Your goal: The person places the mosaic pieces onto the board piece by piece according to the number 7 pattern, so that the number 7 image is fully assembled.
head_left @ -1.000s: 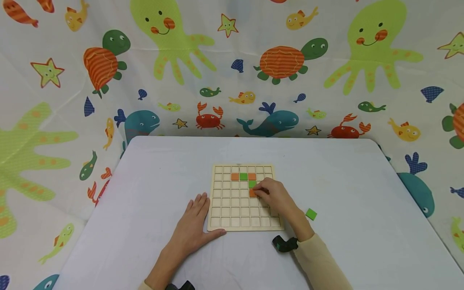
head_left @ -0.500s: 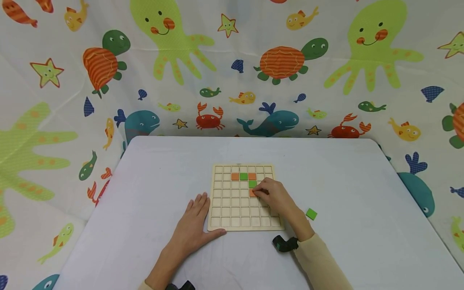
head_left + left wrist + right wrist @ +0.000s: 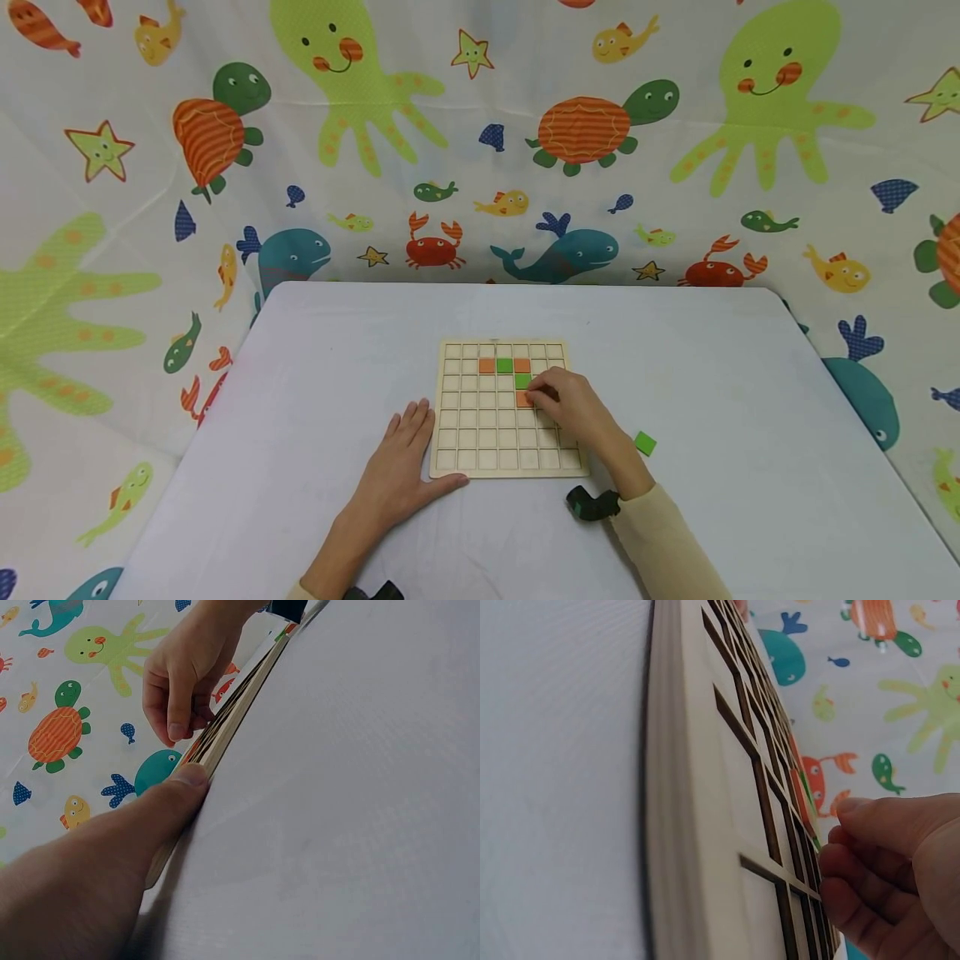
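A square wooden grid board (image 3: 476, 458) lies on the table with flat orange and green tiles in its cells. An orange tile (image 3: 487, 366), a green tile (image 3: 504, 365) and another orange tile (image 3: 521, 365) form a row; below its right end come a second green tile (image 3: 522, 381) and a third orange tile (image 3: 521, 400). My right hand (image 3: 572, 407) hovers at that lowest tile, fingers loosely curled, fingertips at its right edge. In the right wrist view nothing shows between thumb and fingers. My left hand (image 3: 397, 475) lies flat along the board's left edge, its thumb (image 3: 191, 776) against the near edge.
One loose green tile (image 3: 645, 443) lies on the white-covered table (image 3: 720, 375), right of the board beside my right wrist. A sea-animal patterned cloth (image 3: 420, 50) hangs behind the table and at its sides. Dark wrist cameras (image 3: 592, 504) are worn on both wrists.
My right hand has shifted slightly to the right, uncovering more of the lowest orange tile. The left hand and the board have stayed in place.
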Motion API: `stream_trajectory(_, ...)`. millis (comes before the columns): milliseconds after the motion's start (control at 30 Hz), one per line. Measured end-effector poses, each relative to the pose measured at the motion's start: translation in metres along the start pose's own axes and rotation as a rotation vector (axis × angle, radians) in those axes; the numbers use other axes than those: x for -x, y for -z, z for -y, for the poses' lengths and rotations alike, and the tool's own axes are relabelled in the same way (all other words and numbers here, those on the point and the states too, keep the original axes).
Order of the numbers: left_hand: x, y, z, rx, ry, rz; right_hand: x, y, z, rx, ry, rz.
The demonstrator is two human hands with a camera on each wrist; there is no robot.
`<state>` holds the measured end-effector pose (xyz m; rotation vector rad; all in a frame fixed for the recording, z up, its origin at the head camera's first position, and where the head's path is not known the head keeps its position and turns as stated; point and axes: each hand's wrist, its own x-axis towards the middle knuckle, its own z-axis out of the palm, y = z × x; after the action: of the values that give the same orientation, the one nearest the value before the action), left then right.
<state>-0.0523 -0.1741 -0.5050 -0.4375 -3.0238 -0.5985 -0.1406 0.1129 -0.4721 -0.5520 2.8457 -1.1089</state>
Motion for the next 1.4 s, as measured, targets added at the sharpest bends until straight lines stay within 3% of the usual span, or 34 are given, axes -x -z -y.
stream_trajectory(767, 0.001, 0.000, 0.000, 0.007, 0.002, 0.004, 0.001, 0.006, 0.003, -0.009, -0.047, 0.005)
stream_trajectory(1400, 0.000, 0.000, 0.000, 0.006, 0.006, 0.008, 0.006, 0.014, 0.002, -0.021, -0.033, -0.005)
